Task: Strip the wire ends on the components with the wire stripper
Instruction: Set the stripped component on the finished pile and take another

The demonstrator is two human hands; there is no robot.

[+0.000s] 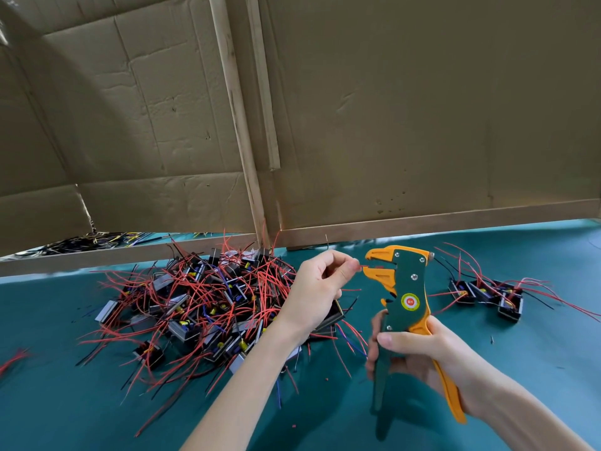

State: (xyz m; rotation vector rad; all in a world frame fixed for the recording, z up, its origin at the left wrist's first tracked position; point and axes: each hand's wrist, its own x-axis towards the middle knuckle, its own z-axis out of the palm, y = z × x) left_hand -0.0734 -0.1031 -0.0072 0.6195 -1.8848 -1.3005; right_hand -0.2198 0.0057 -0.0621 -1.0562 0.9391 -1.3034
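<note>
Teal bench point(65, 402): left hand point(317, 294) pinches a thin red wire end point(361, 265) into the green-and-orange wire stripper point(405, 288); right hand point(419, 349) grips its handles. Squeeze comes next, I'd say.

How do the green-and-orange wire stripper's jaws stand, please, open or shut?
Open: on the wire stripper, upper and lower jaws stand apart, thin red wire between.

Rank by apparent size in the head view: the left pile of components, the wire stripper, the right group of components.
1. Left pile
2. Wire stripper, though nearer the camera
3. Right group
</note>
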